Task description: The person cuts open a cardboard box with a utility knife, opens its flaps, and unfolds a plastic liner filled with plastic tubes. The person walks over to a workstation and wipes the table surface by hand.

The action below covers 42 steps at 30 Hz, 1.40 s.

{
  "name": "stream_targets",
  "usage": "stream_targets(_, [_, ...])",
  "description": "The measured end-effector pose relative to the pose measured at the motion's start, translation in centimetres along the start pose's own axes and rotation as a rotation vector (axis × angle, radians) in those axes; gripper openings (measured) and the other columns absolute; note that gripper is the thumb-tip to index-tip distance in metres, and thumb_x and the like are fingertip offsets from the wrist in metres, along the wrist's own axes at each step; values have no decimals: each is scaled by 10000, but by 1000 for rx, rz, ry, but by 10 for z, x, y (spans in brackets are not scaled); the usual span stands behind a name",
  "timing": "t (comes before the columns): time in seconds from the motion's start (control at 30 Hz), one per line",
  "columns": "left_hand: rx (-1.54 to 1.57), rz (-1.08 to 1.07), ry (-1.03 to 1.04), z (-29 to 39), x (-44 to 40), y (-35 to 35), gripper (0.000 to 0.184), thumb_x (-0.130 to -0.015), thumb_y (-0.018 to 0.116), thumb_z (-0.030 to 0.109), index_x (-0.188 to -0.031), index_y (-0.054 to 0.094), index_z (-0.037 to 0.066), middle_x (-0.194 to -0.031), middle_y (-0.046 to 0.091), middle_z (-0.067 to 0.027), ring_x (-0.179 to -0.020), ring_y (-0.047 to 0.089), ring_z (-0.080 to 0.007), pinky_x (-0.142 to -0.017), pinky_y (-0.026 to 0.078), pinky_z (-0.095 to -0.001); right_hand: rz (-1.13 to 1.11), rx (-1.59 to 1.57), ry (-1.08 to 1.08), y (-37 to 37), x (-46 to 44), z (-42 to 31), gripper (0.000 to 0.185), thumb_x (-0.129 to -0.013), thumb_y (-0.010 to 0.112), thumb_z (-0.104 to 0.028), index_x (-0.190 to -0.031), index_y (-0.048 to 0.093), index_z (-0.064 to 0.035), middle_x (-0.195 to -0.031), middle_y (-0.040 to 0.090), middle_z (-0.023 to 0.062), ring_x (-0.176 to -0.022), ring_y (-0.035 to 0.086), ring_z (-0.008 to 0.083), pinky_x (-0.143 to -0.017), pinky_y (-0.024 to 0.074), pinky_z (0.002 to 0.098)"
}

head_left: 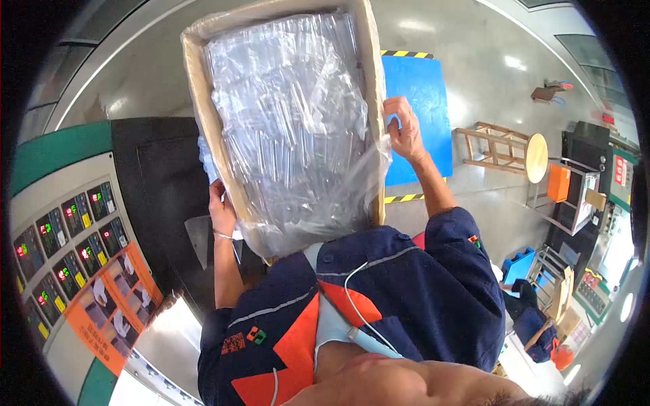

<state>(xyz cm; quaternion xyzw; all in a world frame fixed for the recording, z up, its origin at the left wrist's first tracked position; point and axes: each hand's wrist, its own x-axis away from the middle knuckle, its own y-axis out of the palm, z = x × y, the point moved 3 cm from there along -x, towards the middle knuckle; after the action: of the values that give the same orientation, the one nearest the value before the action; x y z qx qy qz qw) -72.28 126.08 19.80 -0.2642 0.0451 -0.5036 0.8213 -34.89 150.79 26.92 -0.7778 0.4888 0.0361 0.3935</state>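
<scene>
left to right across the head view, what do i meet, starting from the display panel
Display panel → tan box → right hand → wooden stool → orange object. The left hand overlaps the box's span, so it is left out.

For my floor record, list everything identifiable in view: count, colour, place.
Cardboard carton: one, tan, between the hands.
Plastic liner: one, clear, lining the carton.
Plastic pieces: many, clear, in the carton.
Flat panel: one, blue, right of carton.
Hazard tape: two strips, black-yellow, panel's ends.
Wooden stool: one, pale, right.
Box: one, orange, beside the stool.
Digital controllers: at least eight, black, left.
Picture sheet: one, orange, below controllers.
Co-worker: one, dark-clothed, lower right.
Jacket: one, navy and orange, bottom.
Left hand: one, bare, carton's left side.
Right hand: one, bare, carton's right rim.
</scene>
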Motion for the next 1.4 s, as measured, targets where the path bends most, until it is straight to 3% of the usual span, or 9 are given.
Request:
stream_targets(0.2, [-115,-24,-225,-18,31,-6,275,-807,550,10,-1076,496,12,-920,621,-136,-841,615,-241,-739,486,-344,-282,-42,36,-10,34,-23,319,-549,417,116,-829,478,-24,-802,515,146,-804,515,354,-702,454,413])
stream_targets(0.53, [-408,-55,-4,-50,23,-9,189,-780,568,27,-961,514,41,-795,623,-151,-761,626,-323,-677,482,-393,-644,179,-69,-17,131,-91,295,-546,498,41,-835,505,-19,-886,536,131,-904,516,329,-763,458,417])
stream_targets(0.6, [-495,-81,32,-47,18,-8,162,-771,569,46,-926,523,35,-767,638,-141,-700,637,-297,-646,492,-371,-544,181,-86,-23,153,-103,306,-554,499,47,-854,512,-12,-916,543,130,-924,519,322,-774,459,411])
stream_targets(0.83, [-202,-256,-392,-45,11,-6,186,-774,496,31,-947,557,2,-718,614,-135,-600,618,-244,-409,472,-344,-178,353,-18,-31,196,-132,402,-633,570,30,-1020,598,-79,-1052,532,151,-1040,500,328,-826,470,406])
stream_targets(0.97, [-121,-116,-439,-73,5,-1,213,-783,500,70,-959,572,-27,-800,637,-175,-712,638,-285,-522,510,-389,-5,505,299,-22,231,-132,382,-675,566,4,-1034,638,-106,-1104,530,171,-1049,493,354,-804,481,404])
stream_targets(1.07, [-314,8,-207,-135,-24,0,213,-778,517,94,-955,585,-2,-866,646,-203,-802,639,-329,-691,504,-410,-31,-30,760,-3,269,-89,348,-746,483,-52,-1064,624,-47,-996,606,188,-884,584,276,-747,493,373])
stream_targets(1.13, [-458,102,-107,-73,14,-2,210,-779,523,111,-951,593,14,-890,640,-214,-847,627,-345,-760,477,-404,86,-610,996,9,282,-75,368,-797,415,-96,-1098,581,35,-893,653,144,-725,619,203,-699,498,336])
stream_targets(1.23, [-450,196,27,-49,33,-2,188,-807,520,147,-932,598,30,-900,637,-209,-860,615,-355,-771,470,-399,300,-1224,1141,14,273,-79,350,-870,427,-171,-1091,565,63,-927,648,128,-728,630,202,-655,510,313])
stream_targets(1.4, [-79,235,106,-56,33,-1,287,-874,544,253,-957,565,-21,-858,637,-155,-776,601,-255,-739,468,-354,293,-976,1179,34,276,-66,272,-812,624,-80,-1029,520,47,-861,620,131,-686,621,219,-605,529,328])
